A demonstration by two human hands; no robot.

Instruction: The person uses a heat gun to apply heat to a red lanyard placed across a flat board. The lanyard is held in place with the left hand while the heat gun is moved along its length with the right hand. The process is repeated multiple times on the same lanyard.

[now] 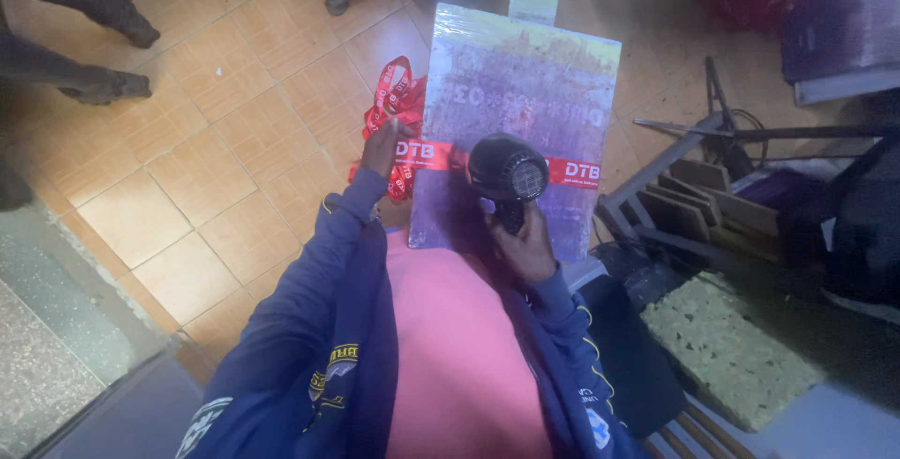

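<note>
Closest below the camera is my own pink shirt (459,346) under an open navy jacket (309,328), sleeves running up to both hands. My right hand (527,251) is wrapped tight around the handle of a black hair dryer (507,170), whose round barrel lies right over the front of a flat purple board wrapped in shiny plastic (520,93). The board stands propped against my lap, leaning away from me, its top edge towards the tiled floor (187,140). My left hand (382,147) sits at the board's left edge, fingers closed on a red printed ribbon (422,153) (the same band crosses the board's middle), with loose loops of it bunched just beside that edge. To my right lie a yellowish foam block (727,346) and some wooden slats (694,201). Another person's dark shoes (112,46) stand at the upper left.
</note>
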